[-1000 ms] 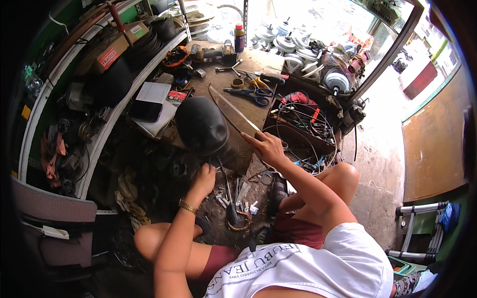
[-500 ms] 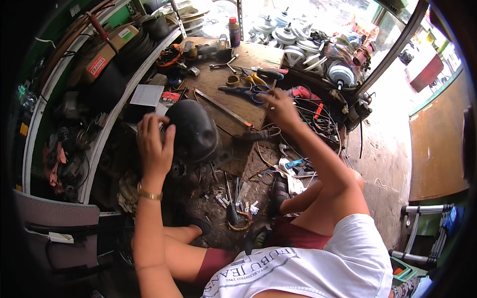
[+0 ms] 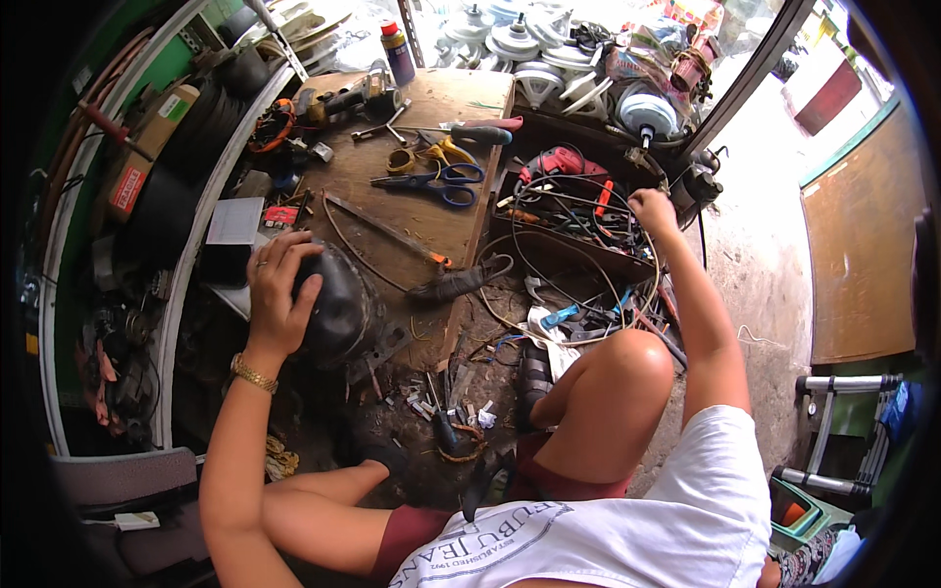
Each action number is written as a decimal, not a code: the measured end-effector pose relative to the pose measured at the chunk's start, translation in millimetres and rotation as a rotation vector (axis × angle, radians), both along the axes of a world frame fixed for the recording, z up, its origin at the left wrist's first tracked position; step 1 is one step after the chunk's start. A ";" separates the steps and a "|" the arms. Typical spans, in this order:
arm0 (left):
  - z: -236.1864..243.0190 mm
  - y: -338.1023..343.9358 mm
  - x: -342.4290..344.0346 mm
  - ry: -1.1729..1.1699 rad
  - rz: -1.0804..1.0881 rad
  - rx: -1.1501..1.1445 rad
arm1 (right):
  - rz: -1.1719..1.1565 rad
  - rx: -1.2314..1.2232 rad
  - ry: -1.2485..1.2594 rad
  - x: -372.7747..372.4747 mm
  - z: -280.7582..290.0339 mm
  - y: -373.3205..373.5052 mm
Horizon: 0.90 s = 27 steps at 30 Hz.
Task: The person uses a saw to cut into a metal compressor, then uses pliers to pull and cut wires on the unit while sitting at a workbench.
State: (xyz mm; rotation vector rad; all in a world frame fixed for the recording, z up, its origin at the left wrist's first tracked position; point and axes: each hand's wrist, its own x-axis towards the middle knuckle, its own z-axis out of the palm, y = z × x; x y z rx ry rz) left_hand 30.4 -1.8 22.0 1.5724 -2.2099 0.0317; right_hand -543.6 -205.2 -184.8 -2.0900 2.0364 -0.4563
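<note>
A black, rounded, dome-like housing (image 3: pixel 343 299) stands at the left edge of the low wooden table. My left hand (image 3: pixel 279 294) rests against its near left side, fingers spread and thumb out. Over the right end of an open toolbox (image 3: pixel 549 240) is my right hand (image 3: pixel 652 209), its fingers curled together; whatever is between them is hidden. Inside the box lie a red power tool (image 3: pixel 564 165), an orange-handled tool (image 3: pixel 604 198) and tangled cables. Blue-handled scissors (image 3: pixel 431 182), a hacksaw blade-like metal bar (image 3: pixel 387 230) and a screwdriver (image 3: pixel 480 134) lie on the tabletop.
A spray can (image 3: pixel 397 54) stands at the table's far edge. White fan-like parts (image 3: pixel 515 39) are heaped behind. Metal shelving (image 3: pixel 211 235) runs along the left. Between my feet, a screwdriver (image 3: pixel 445 431) and scraps litter the floor. A folded ladder (image 3: pixel 848 431) is at right.
My right hand has moved right, from above the scissors to the toolbox's right end. My left hand stays at the black housing. The whole view has shifted, showing more of the toolbox.
</note>
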 end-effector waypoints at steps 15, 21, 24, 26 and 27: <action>5.2 -8.7 -3.8 -0.067 0.071 0.134 | 0.463 0.487 0.946 81.1 -141.4 -38.1; 7.6 -8.7 -4.8 -0.074 0.080 0.140 | 0.581 0.341 0.942 68.9 -131.7 -47.4; 7.4 -9.3 -3.6 -0.070 0.073 0.129 | 0.435 0.249 0.759 46.5 -104.1 -50.1; 4.2 -9.0 -3.2 -0.059 0.069 0.124 | 0.351 0.266 0.470 28.0 -71.7 -49.4; 4.4 -8.2 -1.9 -0.059 0.068 0.121 | 0.313 0.206 0.382 19.1 -60.6 -45.5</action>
